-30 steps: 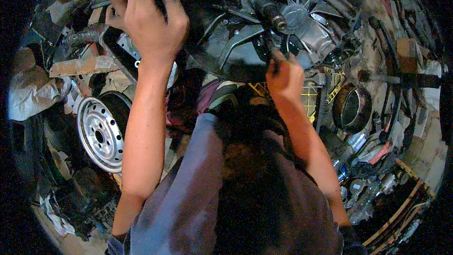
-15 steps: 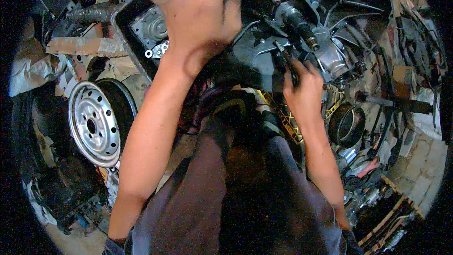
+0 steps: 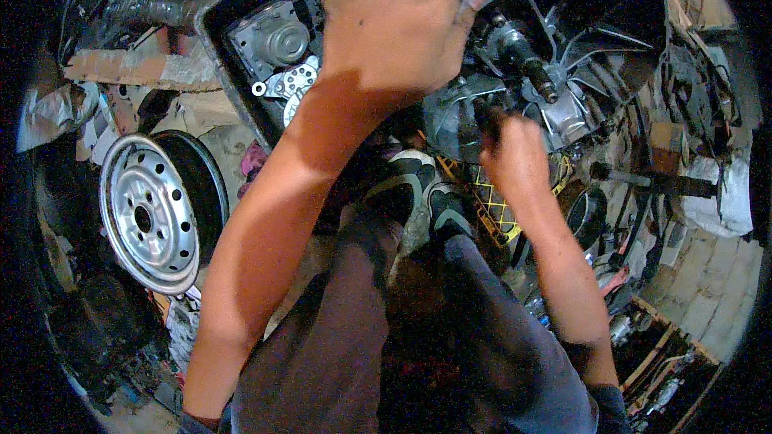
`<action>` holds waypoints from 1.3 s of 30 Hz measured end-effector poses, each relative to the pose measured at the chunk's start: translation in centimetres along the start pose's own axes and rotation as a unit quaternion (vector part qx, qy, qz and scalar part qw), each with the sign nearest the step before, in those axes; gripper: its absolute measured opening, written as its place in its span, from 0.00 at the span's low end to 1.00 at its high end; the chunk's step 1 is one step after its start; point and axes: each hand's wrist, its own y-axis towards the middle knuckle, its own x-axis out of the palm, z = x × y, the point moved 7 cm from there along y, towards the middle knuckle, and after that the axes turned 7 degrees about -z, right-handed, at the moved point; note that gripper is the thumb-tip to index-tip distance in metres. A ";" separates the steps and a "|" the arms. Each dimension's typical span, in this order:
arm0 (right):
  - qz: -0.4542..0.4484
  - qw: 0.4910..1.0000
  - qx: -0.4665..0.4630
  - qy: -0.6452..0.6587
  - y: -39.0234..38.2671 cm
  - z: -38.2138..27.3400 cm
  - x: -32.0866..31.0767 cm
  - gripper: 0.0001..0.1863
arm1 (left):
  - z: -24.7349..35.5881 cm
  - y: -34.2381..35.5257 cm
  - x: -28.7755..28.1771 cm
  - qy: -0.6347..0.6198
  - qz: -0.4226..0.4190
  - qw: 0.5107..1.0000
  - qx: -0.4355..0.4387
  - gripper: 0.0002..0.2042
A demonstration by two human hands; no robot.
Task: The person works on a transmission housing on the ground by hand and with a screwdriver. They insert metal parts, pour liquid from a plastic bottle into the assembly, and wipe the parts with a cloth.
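Our own body: bare forearms, no sleeves below the elbow; left hand (image 3: 402, 24) and right hand (image 3: 515, 157) ungloved, no rings or watch. Dark grey trousers (image 3: 450, 337); black-and-grey shoes (image 3: 418, 189).

Grimy grey gearbox housing (image 3: 563, 72), splined shaft (image 3: 531, 64) protruding, apparently resting tilted.

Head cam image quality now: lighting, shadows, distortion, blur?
Head view: strong fisheye, black corners, edges bend near the rim. Hard light from above: left hand lit bright, a sharp shadow edge across its forearm. Gearbox housing and steel wheel reasonably crisp; right hand slightly soft, what it grips is too dark to tell. Lap area dim, purple-tinted.
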 end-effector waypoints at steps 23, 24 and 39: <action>0.020 0.996 0.011 -0.086 2.0 1.1 -1.4 0.17 | -1.0 -0.4 0.4 -0.104 -0.058 0.993 -0.015 0.20; 0.045 0.997 -0.005 -0.070 1.5 1.0 -2.3 0.24 | -0.9 -0.4 0.3 -0.111 -0.054 0.992 -0.014 0.20; 0.084 0.996 0.036 0.022 1.8 1.2 -0.2 0.28 | -0.6 -0.2 0.5 0.028 -0.085 0.996 0.020 0.21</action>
